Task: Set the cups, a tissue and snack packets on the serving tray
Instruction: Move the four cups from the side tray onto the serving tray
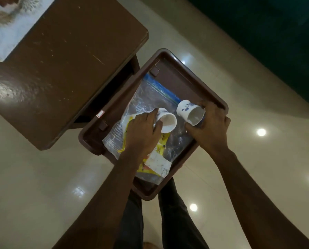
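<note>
Pale glossy floor [239, 105] under me, ceiling lights mirrored in it as bright spots; dark green mass in the far right corner, too dim to identify. Brown table [60, 69] fills the upper left, scuffed top, with a white placemat [10, 24] lying at its far left corner, partly cut off by the frame. Brown serving tray [178, 69] sits off the table's near right corner, above my legs [175, 218], which show in dark trousers below it; I cannot tell what supports it. Inside the tray, a clear zip bag [150, 97] with a blue seal strip lies flat and covers most of the floor of the tray. Snack packets [159, 159], yellow and white, lie in or under that bag toward the near end; which one, I cannot tell. My left hand [141, 133] reaches in from the near left, fingers curled around a white cup [168, 121] that is tipped on its side, mouth facing me, resting over the bag. My right hand [209, 130] comes in over the tray's right rim, fingers wrapped around a second cup [187, 110], white with blue floral marks, also tilted, mouth toward me. The two cups are just beside each other, not touching.
</note>
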